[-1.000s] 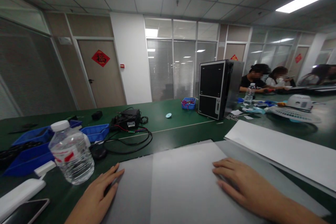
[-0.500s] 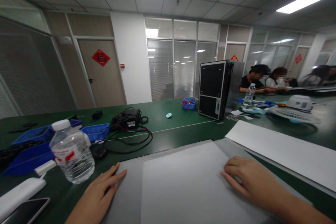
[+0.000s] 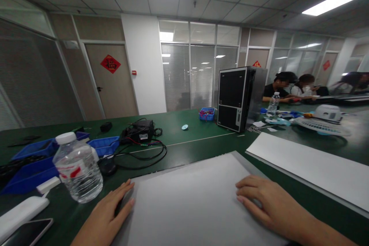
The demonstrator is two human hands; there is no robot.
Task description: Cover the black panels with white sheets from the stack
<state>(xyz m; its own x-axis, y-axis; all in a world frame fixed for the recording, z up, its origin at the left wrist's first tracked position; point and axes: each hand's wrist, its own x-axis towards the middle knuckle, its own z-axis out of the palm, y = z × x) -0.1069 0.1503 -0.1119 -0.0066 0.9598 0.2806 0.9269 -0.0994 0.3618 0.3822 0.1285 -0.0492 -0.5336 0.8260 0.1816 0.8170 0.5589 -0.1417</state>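
A large white sheet [image 3: 190,196] lies flat on a grey panel on the green table in front of me. My left hand [image 3: 108,213] rests flat at the sheet's left edge, fingers stretched out. On the sheet's right part my right hand [image 3: 266,203] presses palm down, its fingers slightly curled. Neither hand holds anything. A clear water bottle [image 3: 77,169] with a white cap stands just left of my left hand.
Blue trays [image 3: 37,161], a black box with tangled cables [image 3: 141,134], a phone [image 3: 27,232] and a white block are on the left. A second white sheet [image 3: 311,165] lies right. A black computer tower [image 3: 238,98] stands behind; people sit at the far right.
The white sheet has slid left over the grey panel until it covers nearly all of it. My right hand moved with it; my left hand stayed at the left edge.
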